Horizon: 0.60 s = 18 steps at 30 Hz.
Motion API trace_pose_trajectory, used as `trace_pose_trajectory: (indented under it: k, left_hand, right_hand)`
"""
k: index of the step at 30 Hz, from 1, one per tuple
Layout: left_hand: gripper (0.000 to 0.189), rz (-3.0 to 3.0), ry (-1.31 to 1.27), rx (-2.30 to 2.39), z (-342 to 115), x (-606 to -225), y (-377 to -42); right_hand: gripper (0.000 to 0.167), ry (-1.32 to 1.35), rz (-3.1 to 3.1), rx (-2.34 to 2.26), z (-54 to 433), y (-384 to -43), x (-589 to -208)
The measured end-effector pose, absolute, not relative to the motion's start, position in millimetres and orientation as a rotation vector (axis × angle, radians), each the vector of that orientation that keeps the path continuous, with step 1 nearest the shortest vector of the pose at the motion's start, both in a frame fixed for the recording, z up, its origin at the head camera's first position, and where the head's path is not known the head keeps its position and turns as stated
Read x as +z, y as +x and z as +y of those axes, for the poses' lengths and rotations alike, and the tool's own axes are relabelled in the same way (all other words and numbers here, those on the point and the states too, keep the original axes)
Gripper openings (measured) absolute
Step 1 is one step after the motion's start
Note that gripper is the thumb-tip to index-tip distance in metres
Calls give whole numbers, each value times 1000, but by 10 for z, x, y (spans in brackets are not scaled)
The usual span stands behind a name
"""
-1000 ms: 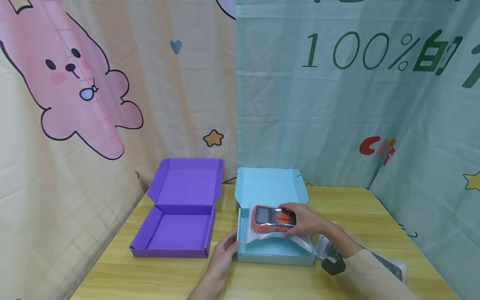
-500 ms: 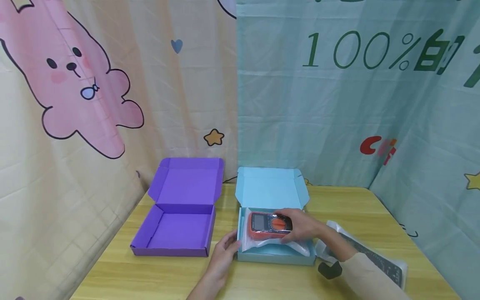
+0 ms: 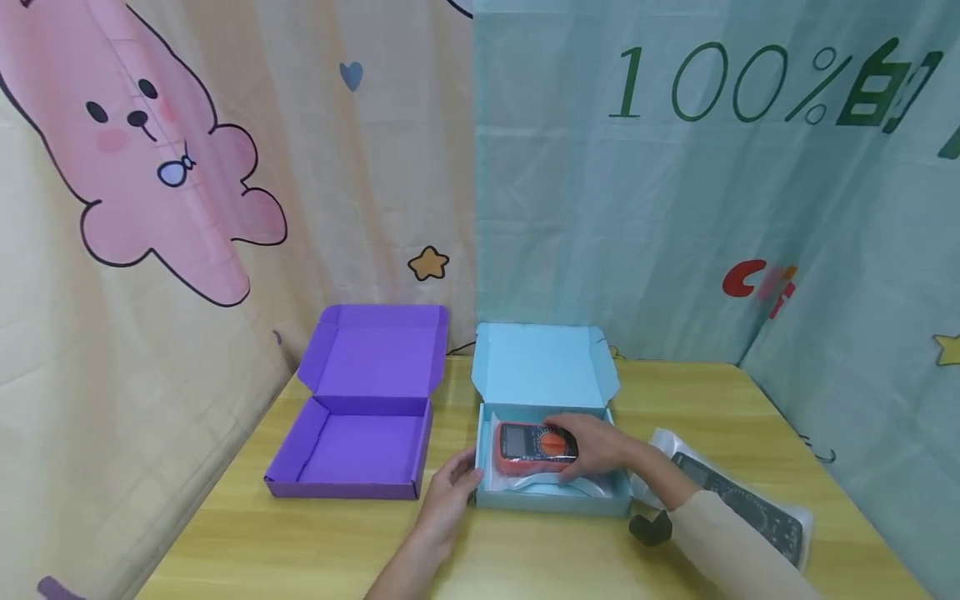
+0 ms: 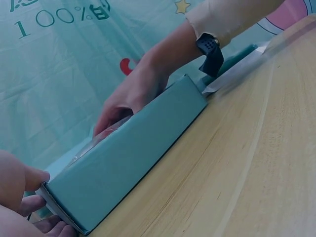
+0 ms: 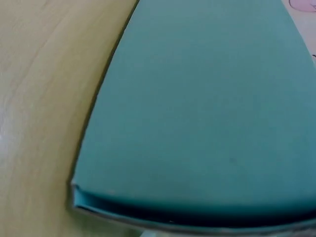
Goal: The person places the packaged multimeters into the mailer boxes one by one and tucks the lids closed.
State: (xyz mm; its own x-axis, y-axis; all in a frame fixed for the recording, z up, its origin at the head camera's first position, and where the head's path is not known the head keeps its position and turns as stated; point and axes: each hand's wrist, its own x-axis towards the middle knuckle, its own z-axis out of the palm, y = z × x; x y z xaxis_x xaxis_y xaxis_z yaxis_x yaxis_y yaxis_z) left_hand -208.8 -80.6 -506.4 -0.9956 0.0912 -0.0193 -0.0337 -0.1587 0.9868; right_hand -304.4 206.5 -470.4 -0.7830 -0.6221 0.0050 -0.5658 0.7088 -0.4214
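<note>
An orange and black multimeter (image 3: 517, 450) in a clear plastic bag lies inside the open light blue box (image 3: 555, 501). My right hand (image 3: 596, 446) grips its right end, fingers over the far side and thumb at the near side. At the box's left side, my left hand (image 3: 447, 497) holds the front corner; in the left wrist view its thumb (image 4: 37, 177) is at the top edge and the fingers are bent along the side. The right wrist view is filled by the box's teal outer wall (image 5: 197, 108), with neither hand showing there.
An open purple box (image 3: 341, 489) with its lid up stands to the left, bare inside. Right of the light blue box lies a second, dark multimeter (image 3: 750, 508) in a bag, partly behind my right sleeve (image 3: 735, 542). Curtains hang behind the wooden table (image 3: 540, 558).
My right hand has lowered the bagged multimeter into the light blue box and shifted it slightly left. The left hand keeps its place at the box's corner. The head view has tilted slightly.
</note>
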Motion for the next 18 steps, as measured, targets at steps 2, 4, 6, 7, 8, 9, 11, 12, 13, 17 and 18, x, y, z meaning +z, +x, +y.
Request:
trace_pose_trajectory:
  k: [2,4,6,7,8,9,11,12,13,17,18]
  left_hand:
    - [51,1984,74,2324,-809,-5059,-2084]
    - [51,1979,71,2324,-813,-5054,-2096]
    - [52,1972,64,2319,-822,-5036,-2117]
    - [52,1973,56,2311,-829,-5022,-2126]
    - [53,1973,41,2301,-839,-5004,-2135]
    - [54,1985,29,2285,-848,-4981,-2146]
    - [58,2014,6,2243,-867,-4919,-2171]
    - [60,2032,-4,2220,-876,-4886,-2191]
    - [61,2054,-16,2197,-882,-4848,-2212]
    - [65,2123,-48,2156,-890,-4693,-2321]
    - [65,2138,-55,2156,-887,-4659,-2355]
  right_hand:
    - [94,-972,2781,-603,2062,-3032,-4702]
    - [97,-982,2778,-598,2062,-3041,-4691]
    - [99,-1000,2760,-610,2068,-3061,-4672]
    - [100,-1012,2748,-628,2074,-3072,-4664]
    - [100,-1020,2731,-667,2079,-3083,-4648]
    - [99,-1033,2705,-728,2087,-3093,-4632]
    - [95,-1039,2646,-882,2120,-3109,-4592]
    - [92,-1029,2628,-949,2142,-3114,-4567]
    - [89,-1021,2615,-1008,2167,-3121,-4541]
    - [80,-973,2659,-1087,2272,-3152,-4434]
    - [78,-968,2682,-1087,2295,-3158,-4405]
